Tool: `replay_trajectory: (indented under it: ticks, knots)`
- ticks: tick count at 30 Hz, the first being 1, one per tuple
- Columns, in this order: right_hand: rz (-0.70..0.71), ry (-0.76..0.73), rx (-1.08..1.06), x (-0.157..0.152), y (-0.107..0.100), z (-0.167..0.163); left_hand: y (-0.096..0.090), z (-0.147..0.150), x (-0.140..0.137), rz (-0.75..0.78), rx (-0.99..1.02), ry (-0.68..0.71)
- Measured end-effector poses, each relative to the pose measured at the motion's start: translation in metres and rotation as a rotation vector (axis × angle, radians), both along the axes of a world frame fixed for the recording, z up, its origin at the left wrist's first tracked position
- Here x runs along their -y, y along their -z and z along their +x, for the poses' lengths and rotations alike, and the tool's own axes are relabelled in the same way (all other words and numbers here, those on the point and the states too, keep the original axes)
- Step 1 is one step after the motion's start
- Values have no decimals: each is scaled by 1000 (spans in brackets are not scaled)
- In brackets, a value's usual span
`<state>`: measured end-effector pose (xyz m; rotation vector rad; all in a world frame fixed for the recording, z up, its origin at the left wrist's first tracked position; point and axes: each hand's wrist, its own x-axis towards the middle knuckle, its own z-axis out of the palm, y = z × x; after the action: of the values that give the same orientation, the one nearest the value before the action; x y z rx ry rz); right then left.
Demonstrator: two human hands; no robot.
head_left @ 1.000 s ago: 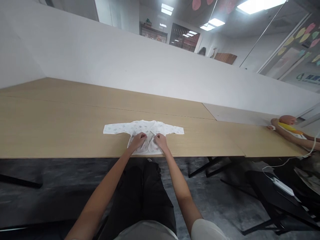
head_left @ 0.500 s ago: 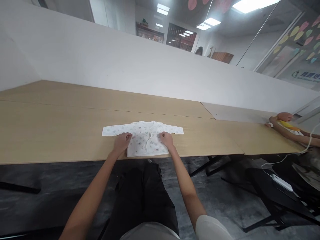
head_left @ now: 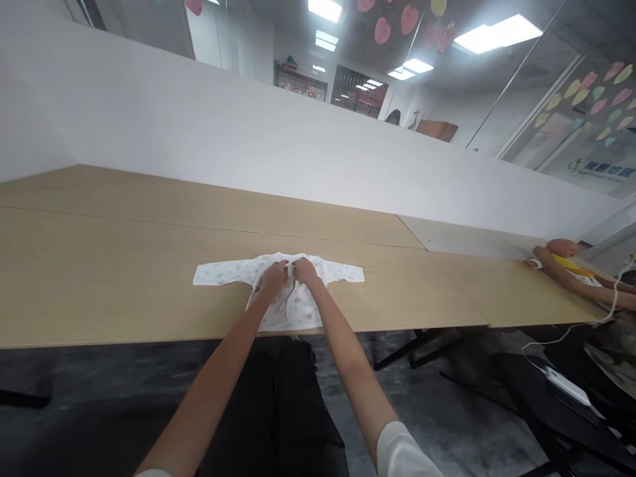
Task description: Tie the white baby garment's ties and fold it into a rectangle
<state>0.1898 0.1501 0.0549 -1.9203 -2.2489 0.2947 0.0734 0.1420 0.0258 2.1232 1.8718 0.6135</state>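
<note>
A small white baby shirt (head_left: 304,310) with a scattered print lies face up on the table, its sleeves spread to both sides and its lower hem near the front edge. At the upper front opening, just below the neckline, my left hand (head_left: 275,277) is closed in a pinch on the shirt's cloth. Close beside it, my right hand (head_left: 305,270) pinches the other side of the opening. The fingertips nearly meet, and whatever fastening lies between them is too small to make out. Below the hands the front gapes in a curved slit.
The wooden table (head_left: 124,278) runs along a low white wall (head_left: 223,132) with glass above. At the far right another person's arms (head_left: 571,278) hold a doll (head_left: 561,248) in yellow and white. A white power strip (head_left: 566,385) with a cable rests on a black chair (head_left: 541,424).
Both hands have moved inward and up from the shirt's sides to its upper front opening, drawing the cloth toward the middle. The camera view has tilted slightly upward.
</note>
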Motion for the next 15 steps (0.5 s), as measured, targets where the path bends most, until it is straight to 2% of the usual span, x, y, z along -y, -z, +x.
replay_trajectory:
  ticks: [2,7,15]
  knots:
    - [-39,-8,47,-4,3,1,-1,1,-7,-37,-46,9]
    - [4,-23,41,-5,9,7,0,-1,-14,-50,-36,7]
    - [138,85,-348,-2,18,10,15,-5,-20,60,362,26]
